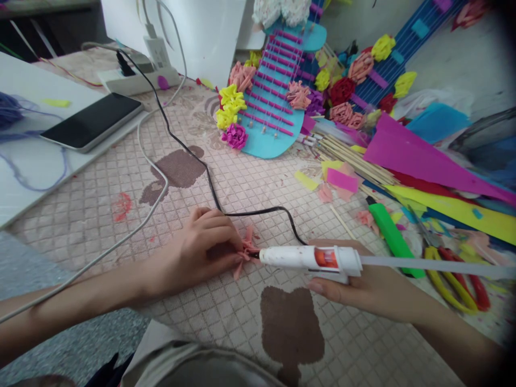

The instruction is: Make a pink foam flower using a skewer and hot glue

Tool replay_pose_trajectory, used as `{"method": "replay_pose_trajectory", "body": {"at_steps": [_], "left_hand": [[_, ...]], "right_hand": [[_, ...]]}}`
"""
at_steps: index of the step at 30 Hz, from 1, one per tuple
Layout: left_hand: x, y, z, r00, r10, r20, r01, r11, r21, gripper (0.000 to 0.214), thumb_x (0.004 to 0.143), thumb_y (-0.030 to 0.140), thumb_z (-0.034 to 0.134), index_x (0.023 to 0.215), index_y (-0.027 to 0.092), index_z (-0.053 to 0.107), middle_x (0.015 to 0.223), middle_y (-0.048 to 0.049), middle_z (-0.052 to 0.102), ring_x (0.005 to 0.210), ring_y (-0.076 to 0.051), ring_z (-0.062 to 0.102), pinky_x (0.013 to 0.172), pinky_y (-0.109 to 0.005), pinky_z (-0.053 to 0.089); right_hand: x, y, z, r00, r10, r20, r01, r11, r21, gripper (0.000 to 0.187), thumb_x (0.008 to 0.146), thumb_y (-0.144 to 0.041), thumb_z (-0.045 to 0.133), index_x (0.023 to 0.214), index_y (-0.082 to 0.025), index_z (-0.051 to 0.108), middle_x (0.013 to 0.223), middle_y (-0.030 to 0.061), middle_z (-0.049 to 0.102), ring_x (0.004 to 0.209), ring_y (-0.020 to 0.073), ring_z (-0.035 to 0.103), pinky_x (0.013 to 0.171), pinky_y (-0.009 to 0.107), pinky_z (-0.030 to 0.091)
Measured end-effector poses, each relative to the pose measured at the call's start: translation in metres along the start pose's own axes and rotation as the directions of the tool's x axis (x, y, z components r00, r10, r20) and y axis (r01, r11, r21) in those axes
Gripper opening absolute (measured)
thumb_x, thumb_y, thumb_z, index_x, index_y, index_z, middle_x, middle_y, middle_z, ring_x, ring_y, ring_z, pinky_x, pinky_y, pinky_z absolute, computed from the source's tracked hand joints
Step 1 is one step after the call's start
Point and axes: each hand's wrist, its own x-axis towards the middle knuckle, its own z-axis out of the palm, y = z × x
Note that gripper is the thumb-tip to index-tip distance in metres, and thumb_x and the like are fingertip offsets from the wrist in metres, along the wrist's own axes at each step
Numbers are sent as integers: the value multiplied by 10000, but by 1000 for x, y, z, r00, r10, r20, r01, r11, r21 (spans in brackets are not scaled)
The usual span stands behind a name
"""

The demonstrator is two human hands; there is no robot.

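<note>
My right hand point(363, 287) is wrapped round a white hot glue gun point(288, 257), its clear glue stick point(427, 263) jutting out of the back toward the right. The gun lies level, and its dark nozzle tip meets a small salmon-pink paper flower point(248, 248). Pinched between the fingers of my left hand point(209, 244) is that paper flower, held low over the patterned tablecloth; the fingers hide part of it. A black cord point(258, 211) runs behind both hands toward the gun.
A green marker point(393, 236) and yellow-and-red scissors point(451, 285) lie at right, among paper scraps and wooden sticks point(355, 156). Decorated blue card pieces point(268, 107) stand at the back. At left are a phone point(94, 121), a power strip point(137, 80) and a white cable point(149, 156) crossing my left forearm.
</note>
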Motion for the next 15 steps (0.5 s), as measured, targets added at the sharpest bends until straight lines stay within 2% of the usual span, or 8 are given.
{"method": "replay_pose_trajectory", "body": {"at_steps": [5, 8, 11, 15], "left_hand": [[0, 1, 3, 992, -117, -46, 115, 992, -50, 113, 850, 312, 649, 869, 204, 622, 863, 4, 648, 821, -152, 561, 809, -325, 380], [1, 4, 3, 981, -185, -52, 181, 980, -77, 154, 827, 310, 672, 939, 217, 622, 908, -2, 648, 856, -160, 571, 804, -320, 408], [2, 5, 3, 980, -196, -36, 193, 978, -85, 207, 819, 299, 678, 1009, 237, 624, 967, -14, 642, 914, -175, 573, 811, -321, 435], [3, 6, 2, 976, -216, -29, 213, 974, -78, 180, 821, 285, 665, 989, 228, 633, 991, -39, 611, 944, -190, 563, 813, -326, 466]], "right_hand": [[-1, 1, -1, 1000, -19, -3, 18, 999, -33, 260, 835, -432, 563, 646, -254, 558, 601, -29, 574, 532, 150, 567, 478, 266, 425], [-3, 3, 0, 1000, -15, -10, 15, 999, -32, 286, 842, -464, 544, 642, -260, 541, 589, -33, 563, 524, 154, 567, 460, 267, 420], [-5, 5, 1, 1000, -18, -22, 17, 999, -40, 306, 844, -485, 530, 635, -261, 535, 593, -31, 572, 531, 159, 579, 461, 268, 433], [-7, 9, 2, 997, 3, -78, -6, 999, -46, 279, 817, -513, 553, 703, -260, 579, 656, -18, 628, 590, 177, 621, 496, 271, 490]]}}
